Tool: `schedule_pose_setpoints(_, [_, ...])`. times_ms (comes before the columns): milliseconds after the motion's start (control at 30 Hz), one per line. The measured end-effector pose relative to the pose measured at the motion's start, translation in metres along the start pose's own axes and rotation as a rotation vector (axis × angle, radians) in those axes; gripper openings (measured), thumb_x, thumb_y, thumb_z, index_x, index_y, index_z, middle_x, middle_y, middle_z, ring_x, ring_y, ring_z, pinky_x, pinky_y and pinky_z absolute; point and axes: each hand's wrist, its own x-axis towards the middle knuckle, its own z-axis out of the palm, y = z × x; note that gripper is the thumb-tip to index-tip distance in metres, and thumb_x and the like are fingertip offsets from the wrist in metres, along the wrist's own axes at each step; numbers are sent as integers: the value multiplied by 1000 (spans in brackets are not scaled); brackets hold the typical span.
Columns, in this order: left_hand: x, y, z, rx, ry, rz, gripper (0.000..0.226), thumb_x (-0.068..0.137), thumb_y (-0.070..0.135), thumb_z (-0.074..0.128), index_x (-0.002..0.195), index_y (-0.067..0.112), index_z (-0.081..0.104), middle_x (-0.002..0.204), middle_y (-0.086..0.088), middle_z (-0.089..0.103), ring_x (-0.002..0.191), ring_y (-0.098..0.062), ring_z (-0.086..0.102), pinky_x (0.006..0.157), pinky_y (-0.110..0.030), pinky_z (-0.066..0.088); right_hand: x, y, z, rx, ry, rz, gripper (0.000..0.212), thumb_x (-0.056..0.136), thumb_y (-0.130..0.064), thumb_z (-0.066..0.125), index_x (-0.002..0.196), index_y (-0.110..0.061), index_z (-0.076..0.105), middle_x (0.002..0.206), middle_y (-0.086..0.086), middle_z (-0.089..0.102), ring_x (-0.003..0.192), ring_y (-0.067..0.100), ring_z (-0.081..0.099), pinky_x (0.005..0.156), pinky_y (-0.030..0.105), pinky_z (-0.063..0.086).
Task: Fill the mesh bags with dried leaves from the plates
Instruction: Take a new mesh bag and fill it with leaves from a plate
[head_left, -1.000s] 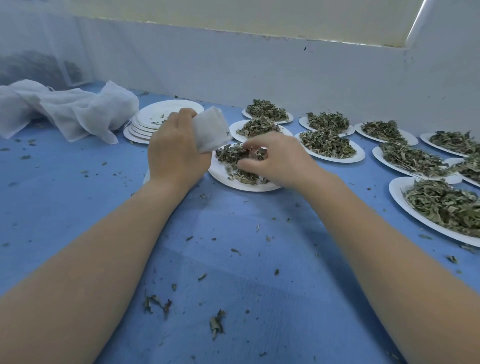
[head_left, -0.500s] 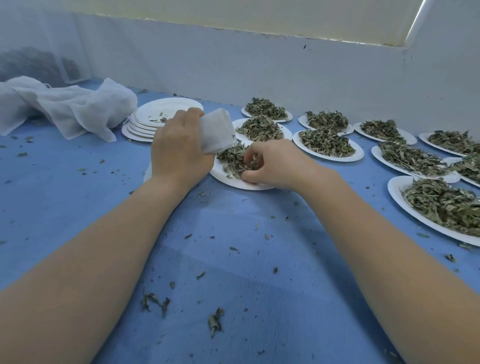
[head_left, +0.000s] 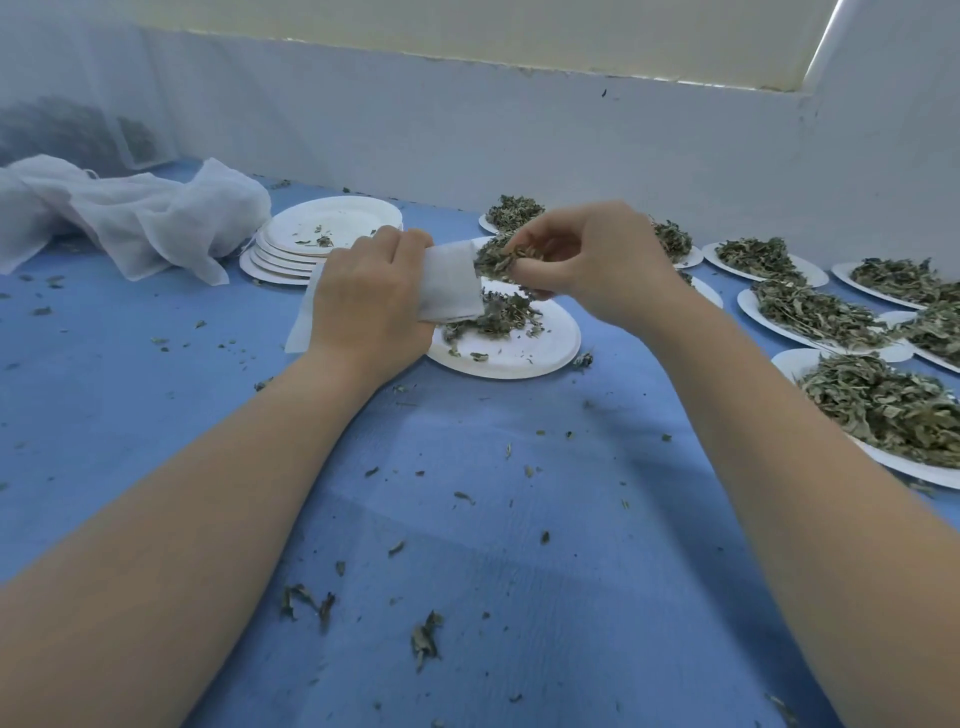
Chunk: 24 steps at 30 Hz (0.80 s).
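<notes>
Mesh bag mouth toward right

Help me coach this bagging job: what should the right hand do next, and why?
Probably push its pinch of dried leaves into the mesh bag. The right hand holds the clump right at the bag's open end, which the left hand grips above the plate, so spills should land there.

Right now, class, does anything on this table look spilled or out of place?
Yes. Dried leaf crumbs lie scattered over the blue table cover, off the plates, mostly near the person. More bits surround the plate being emptied. Nothing looks damaged.
</notes>
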Motion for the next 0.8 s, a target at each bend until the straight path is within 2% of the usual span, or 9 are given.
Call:
schedule_pose_setpoints(233, [-1, 8, 0, -129, 29, 90, 42, 61, 9, 77, 96, -6, 60, 79, -22, 59, 64, -38, 56, 59, -37, 42, -3, -14, 21, -1, -44, -85, 14, 79, -13, 70, 92, -13, 75, 81, 2, 72, 80, 16, 66, 76, 26, 53])
schedule_pose_setpoints(333, [-3, 9, 0, -221, 32, 43, 49, 62, 13, 78, 103, -5, 59, 88, -22, 62, 73, -38, 59, 65, -38, 44, -4, -16, 30, 15, -57, -83, 15, 86, -8, 56, 86, -2, 70, 58, 0, 52, 50, 7, 41, 48, 17, 34])
schedule_pose_setpoints(400, [-5, 9, -1, -291, 32, -22, 51, 62, 13, 78, 106, -2, 58, 95, -18, 63, 81, -37, 60, 68, -36, 44, -5, -17, 28, 3, -163, -67, 20, 89, -6, 48, 84, 4, 64, 56, 0, 35, 43, 6, 26, 44, 17, 24])
schedule_pose_setpoints(467, [-5, 7, -1, -332, 35, -85, 51, 64, 16, 77, 110, 3, 58, 100, -14, 63, 87, -34, 59, 71, -35, 44, -6, -19, 20, 53, -305, -74, 22, 91, -7, 47, 96, -6, 69, 63, 0, 51, 47, 11, 40, 47, 22, 36])
schedule_pose_setpoints(533, [-4, 6, -2, -332, 29, -129, 53, 66, 21, 77, 113, 5, 57, 102, -12, 63, 92, -32, 58, 74, -35, 43, -7, -22, 16, 90, -307, -92, 27, 89, -10, 54, 105, -23, 71, 80, -4, 69, 67, 23, 60, 64, 35, 50])
schedule_pose_setpoints(600, [-3, 7, -3, -322, 14, -137, 56, 66, 25, 77, 114, 6, 57, 103, -12, 62, 92, -32, 58, 75, -35, 43, -5, -21, 19, 123, -145, -76, 21, 83, -12, 65, 96, -27, 73, 83, -6, 72, 81, 18, 68, 76, 33, 53])
schedule_pose_setpoints(667, [-4, 9, -5, -308, 10, -108, 56, 66, 29, 76, 113, 5, 58, 100, -13, 62, 89, -32, 59, 72, -36, 44, -5, -22, 27, 59, 5, -90, 14, 79, -12, 69, 88, -22, 75, 72, -13, 65, 73, 7, 65, 66, 13, 47])
schedule_pose_setpoints(733, [-4, 13, -8, -289, 16, -45, 51, 67, 29, 68, 110, 3, 60, 94, -15, 63, 81, -34, 60, 68, -37, 45, -6, -22, 36, -81, 8, -110, 9, 82, -11, 63, 79, -13, 72, 63, -5, 60, 61, 9, 53, 55, 12, 36])
schedule_pose_setpoints(800, [-3, 17, -10, -271, 35, 37, 45, 71, 23, 50, 110, 4, 59, 86, -18, 64, 70, -37, 60, 61, -39, 48, -6, -23, 42, -145, -131, -120, 21, 85, -7, 55, 66, -12, 61, 54, -1, 52, 54, 12, 42, 49, 16, 30])
